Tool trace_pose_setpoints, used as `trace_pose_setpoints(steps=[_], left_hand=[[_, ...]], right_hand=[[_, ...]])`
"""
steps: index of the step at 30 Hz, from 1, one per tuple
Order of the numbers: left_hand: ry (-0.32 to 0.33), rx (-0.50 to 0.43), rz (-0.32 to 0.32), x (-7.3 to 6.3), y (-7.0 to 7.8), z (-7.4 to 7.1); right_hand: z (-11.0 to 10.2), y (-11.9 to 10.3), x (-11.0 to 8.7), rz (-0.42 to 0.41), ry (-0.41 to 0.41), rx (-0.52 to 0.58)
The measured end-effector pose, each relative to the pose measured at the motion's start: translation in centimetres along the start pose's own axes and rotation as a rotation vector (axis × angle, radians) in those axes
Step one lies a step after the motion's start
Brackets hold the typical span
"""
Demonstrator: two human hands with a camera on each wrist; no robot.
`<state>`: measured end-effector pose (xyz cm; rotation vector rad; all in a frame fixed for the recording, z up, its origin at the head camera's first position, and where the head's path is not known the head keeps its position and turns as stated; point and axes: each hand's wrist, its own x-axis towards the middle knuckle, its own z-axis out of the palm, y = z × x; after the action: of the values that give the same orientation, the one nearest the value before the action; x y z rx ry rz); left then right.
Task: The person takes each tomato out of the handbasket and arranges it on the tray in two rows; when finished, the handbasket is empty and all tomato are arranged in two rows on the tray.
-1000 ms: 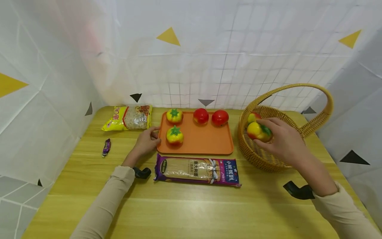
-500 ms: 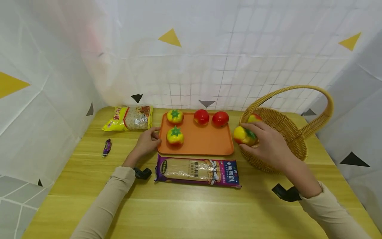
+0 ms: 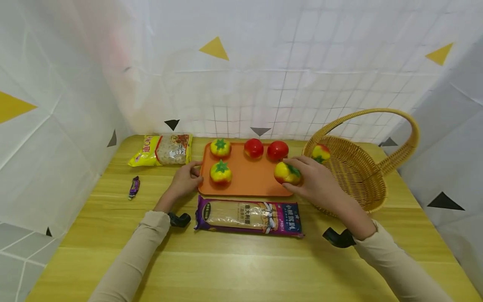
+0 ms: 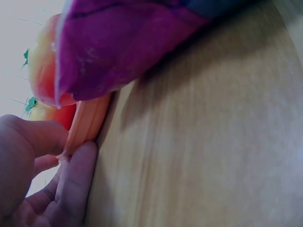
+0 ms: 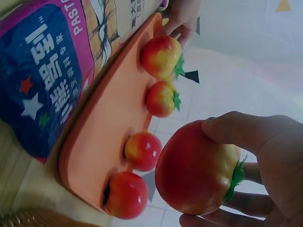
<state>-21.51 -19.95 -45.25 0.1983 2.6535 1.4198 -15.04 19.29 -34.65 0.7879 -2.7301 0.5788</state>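
My left hand point(image 3: 184, 181) pinches the left rim of an orange tray point(image 3: 250, 180), thumb over the edge, as the left wrist view shows. Two yellow-red artificial tomatoes with green leafy tops, a front one point(image 3: 220, 173) and a back one point(image 3: 220, 147), sit on the tray's left side. Two red round fruits point(image 3: 253, 148) stand at its back right. Over the tray's right end, my right hand point(image 3: 320, 184) holds another yellow-red tomato point(image 5: 194, 170) between thumb and fingers. In the right wrist view it is raised clear of the tray, its green top toward the palm.
A wicker basket point(image 3: 377, 200) with a tall handle stands right of the tray; one tomato point(image 3: 320, 153) is inside. A purple pasta pack point(image 3: 249, 216) lies before the tray. A yellow food bag point(image 3: 166, 149) and a purple wrapped candy point(image 3: 133, 187) lie to the left.
My right hand has carried the tomato leftward from over the basket to over the tray's right end. The left hand has stayed at the tray's rim.
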Motion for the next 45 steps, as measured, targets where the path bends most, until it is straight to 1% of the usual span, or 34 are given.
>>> trace_pose_setpoints(steps=[8,19,23,27,35,40,45], left_hand=[[-0.006,0.001,-0.002,0.0,0.0,0.0],[0.007,0.009,-0.012,0.1,-0.2,-0.1],[0.004,0.003,-0.008,0.2,-0.4,-0.2],[-0.002,-0.008,-0.002,0.1,-0.3,-0.1],[0.010,0.019,0.003,0.0,-0.2,0.0],[0.006,0.002,0.000,-0.1,-0.1,-0.1],[0.004,-0.009,0.002,0.0,-0.1,0.0]], right_hand=[[1.8,-0.5,1.4,-0.005,-0.050,0.005],[3.6,-1.1,3.4,-0.029,-0.075,0.007],[4.3,-1.3,4.4,-0.011,-0.112,0.009],[5.2,-1.0,5.2,0.001,-0.141,0.013],[6.7,-1.0,6.5,0.032,-0.201,0.006],[7.6,-1.3,7.2,0.036,-0.239,0.015],[8.4,-1.3,7.7,0.045,-0.274,-0.002]])
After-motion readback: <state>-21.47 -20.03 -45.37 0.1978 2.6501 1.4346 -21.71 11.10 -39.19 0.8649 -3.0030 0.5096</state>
